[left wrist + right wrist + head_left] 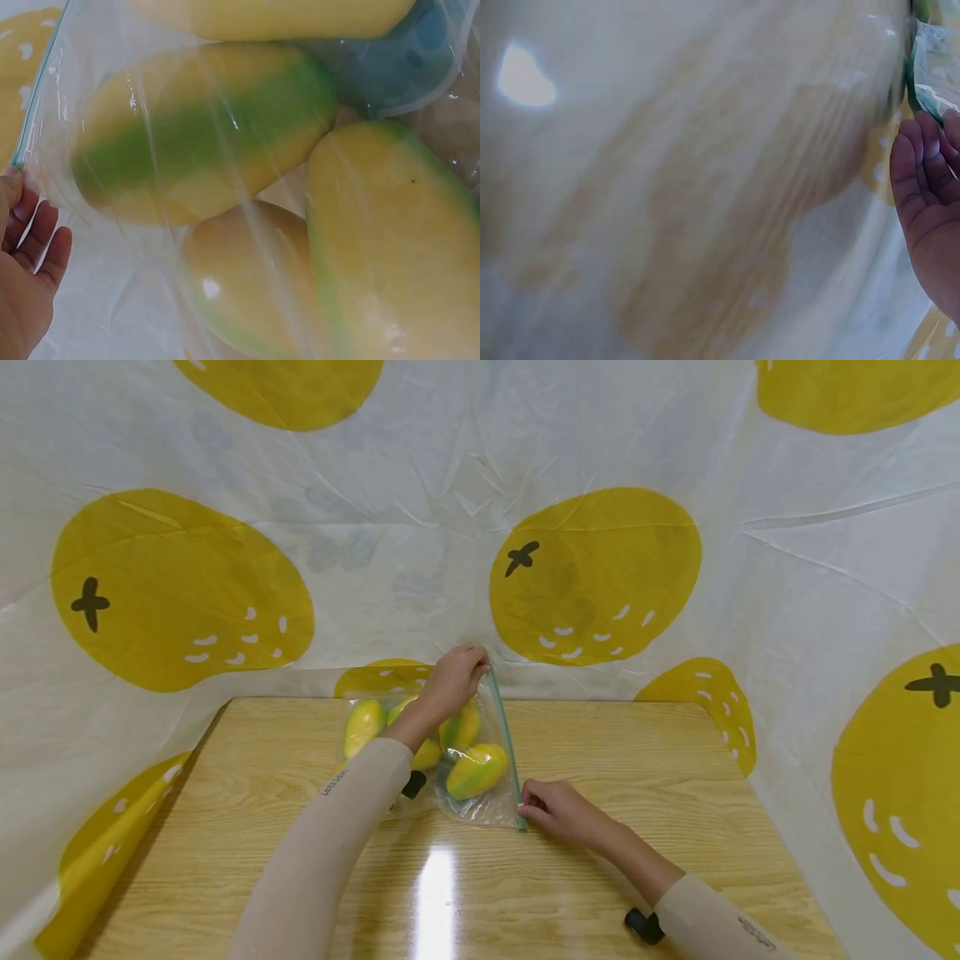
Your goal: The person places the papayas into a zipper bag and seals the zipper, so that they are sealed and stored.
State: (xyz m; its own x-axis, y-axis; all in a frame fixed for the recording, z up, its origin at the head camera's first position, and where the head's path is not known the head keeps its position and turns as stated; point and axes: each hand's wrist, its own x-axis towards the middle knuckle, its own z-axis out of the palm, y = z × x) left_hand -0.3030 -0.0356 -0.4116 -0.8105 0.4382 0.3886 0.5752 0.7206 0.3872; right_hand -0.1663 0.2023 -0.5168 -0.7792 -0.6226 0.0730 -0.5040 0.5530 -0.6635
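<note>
A clear zip bag (495, 814) with a teal strip along its right edge lies on the table, holding several yellow-green mangoes (477, 771). At the strip's far end, my left hand (455, 677) pinches the bag's corner between thumb and fingers. My right hand (558, 810) pinches the strip's near end, so the edge runs straight between both hands. The left wrist view shows the mangoes (206, 135) close up through the plastic, beside a translucent blue piece (420, 56). In the right wrist view, the fingers (909, 154) meet at the bag's corner (939, 71).
The wooden table (637, 752) reaches back to a white cloth (397, 568) printed with big yellow fruits, which also hangs at both sides. A black strap piece (643, 927) sits at the right wrist. Light glares on the table's front.
</note>
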